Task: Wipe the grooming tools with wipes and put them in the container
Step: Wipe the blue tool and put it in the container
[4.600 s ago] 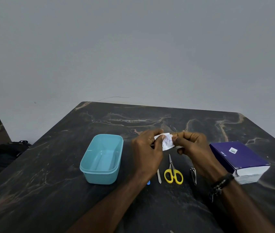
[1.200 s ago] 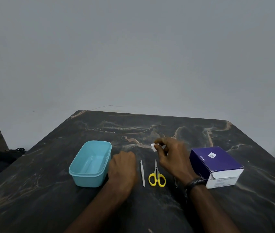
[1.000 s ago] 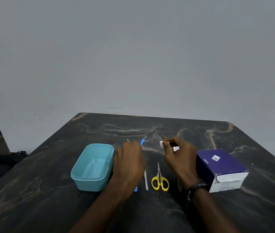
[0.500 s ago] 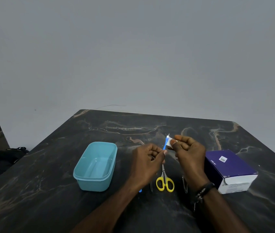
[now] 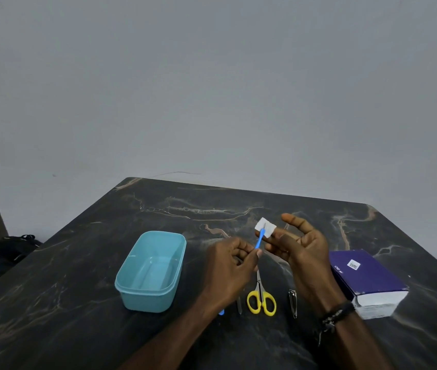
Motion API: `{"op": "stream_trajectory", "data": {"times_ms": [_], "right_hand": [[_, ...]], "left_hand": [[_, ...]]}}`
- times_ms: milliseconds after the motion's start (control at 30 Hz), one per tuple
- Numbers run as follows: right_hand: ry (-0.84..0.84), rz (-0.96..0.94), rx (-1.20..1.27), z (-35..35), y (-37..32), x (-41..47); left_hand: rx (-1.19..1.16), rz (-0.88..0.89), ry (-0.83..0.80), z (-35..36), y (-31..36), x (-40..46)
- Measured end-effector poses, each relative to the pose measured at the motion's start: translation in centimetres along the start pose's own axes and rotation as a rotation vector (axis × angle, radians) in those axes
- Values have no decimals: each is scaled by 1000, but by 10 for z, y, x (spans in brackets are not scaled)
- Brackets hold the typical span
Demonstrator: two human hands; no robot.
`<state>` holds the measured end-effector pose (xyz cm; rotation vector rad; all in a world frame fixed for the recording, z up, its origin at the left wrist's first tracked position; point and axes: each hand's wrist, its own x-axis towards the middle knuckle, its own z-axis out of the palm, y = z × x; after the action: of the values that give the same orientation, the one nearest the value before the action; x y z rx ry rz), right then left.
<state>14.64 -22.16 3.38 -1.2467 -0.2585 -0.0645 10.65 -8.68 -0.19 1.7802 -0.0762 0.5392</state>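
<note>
My left hand (image 5: 232,268) pinches a thin blue tool (image 5: 259,239) and holds it slanted above the table. Its lower end pokes out below my wrist. The tool's tip lies on a small white wipe (image 5: 266,227). The wipe rests on the fingers of my right hand (image 5: 298,249), whose thumb is lifted clear of it. Below my hands on the table lie a slim metal tool (image 5: 239,307), yellow-handled scissors (image 5: 261,303) and a nail clipper (image 5: 293,303). To the left stands an empty teal container (image 5: 156,234).
A purple and white box (image 5: 366,280) sits on the dark marble table (image 5: 78,303) right of my right wrist. A black bag (image 5: 4,249) lies on the floor past the table's left edge. A plain wall stands behind the table.
My left hand picked the blue tool up from the table and brought it to the wipe. My right thumb, which was pressing the wipe on the tool, has lifted off.
</note>
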Motion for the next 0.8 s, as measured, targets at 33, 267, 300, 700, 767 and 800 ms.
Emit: {"op": "stream_trajectory", "data": {"times_ms": [33,267,300,700,767,800], "right_hand": [[-2,-2,1,0,-1,0],[-1,-4,-10,-2,-1,-1],[-1,-1,-8,-2,0,-1],[-49,24,-87,-5,12,2],[-67,39,-81,-5,13,3],[-82,51,-79,-5,12,3]], "left_hand": [[0,0,-1,0,0,0],[12,32,-27,1,-1,-1],[6,35,-27,1,-2,-1],[-12,31,-27,2,-3,-2],[-15,46,-37,1,-2,-2],[-16,51,-41,1,-2,-2]]}}
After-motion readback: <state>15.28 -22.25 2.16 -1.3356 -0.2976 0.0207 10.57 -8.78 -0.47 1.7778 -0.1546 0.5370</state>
